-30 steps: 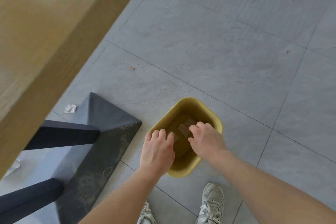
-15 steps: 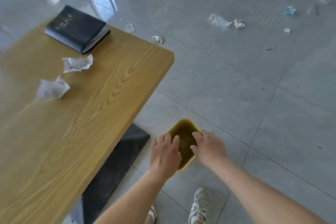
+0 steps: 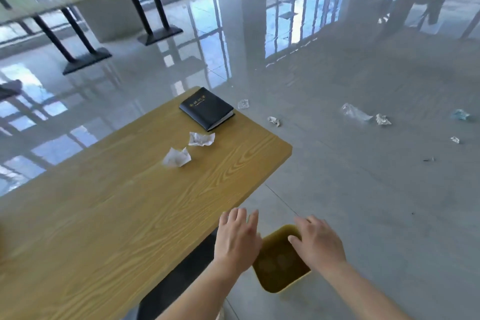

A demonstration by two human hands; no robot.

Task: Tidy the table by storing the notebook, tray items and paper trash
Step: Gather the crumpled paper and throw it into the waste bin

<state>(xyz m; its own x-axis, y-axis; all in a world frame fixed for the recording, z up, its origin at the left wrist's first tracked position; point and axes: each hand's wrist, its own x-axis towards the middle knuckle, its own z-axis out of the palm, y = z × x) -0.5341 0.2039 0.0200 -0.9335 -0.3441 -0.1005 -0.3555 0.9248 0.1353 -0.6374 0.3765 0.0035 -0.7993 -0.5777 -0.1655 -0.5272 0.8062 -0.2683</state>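
Both hands, left [image 3: 237,240] and right [image 3: 318,244], hovered empty with fingers spread above yellow bin [image 3: 281,271] on floor. Black notebook [image 3: 207,108] and two crumpled papers [image 3: 177,157] [image 3: 201,138] lay on wooden table [image 3: 117,215].

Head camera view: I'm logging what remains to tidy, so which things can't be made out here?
- Yellow plastic bin: contents blurred; left hand and right hand overlap its rim.
- Black notebook: gold cover lettering too small.
- Wooden table: left part cut off by the frame edge.
- Tray: not in view.
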